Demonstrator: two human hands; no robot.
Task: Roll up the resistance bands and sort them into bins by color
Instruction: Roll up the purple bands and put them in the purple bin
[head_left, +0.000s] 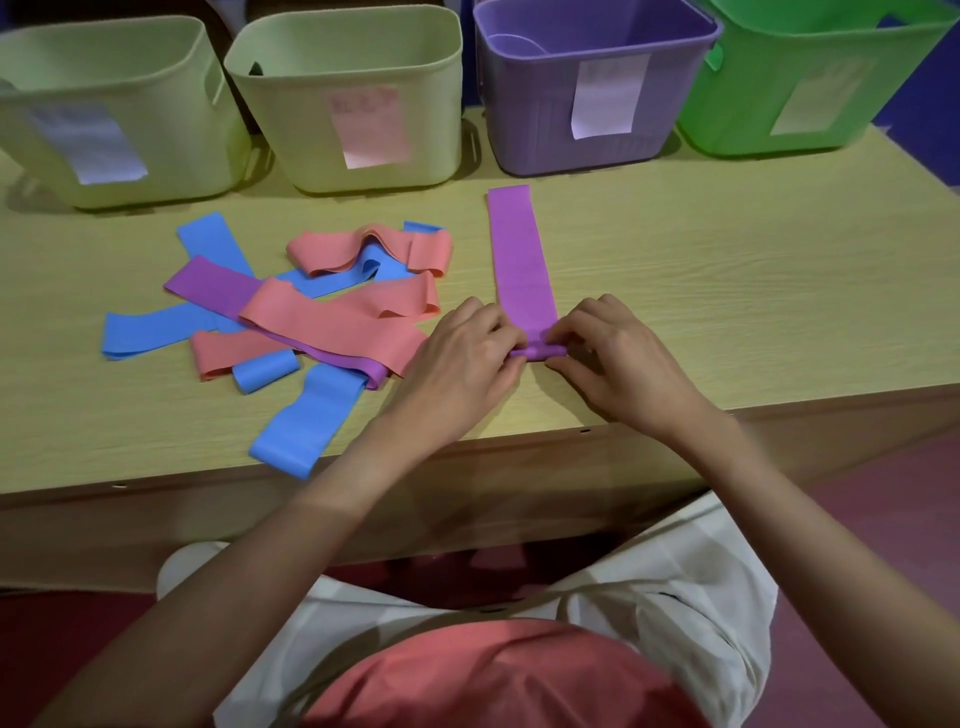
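Far left of the fingers, beyond the table (727, 270) surface, stand two pale yellow-green bins (104, 114), then a purple bin (540, 135) and a green bin (753, 104). Nearer, just left of the left hand (457, 364), lies a heap of loose bands (322, 317) in blue, salmon and purple, one salmon end close beside the knuckles. The left hand's fingers curl onto the rolled near end of a purple band (522, 254), pinching it. The band's flat length runs straight away from the fingertips toward the purple bin. The right hand (618, 358) pinches the same small roll from the other side.
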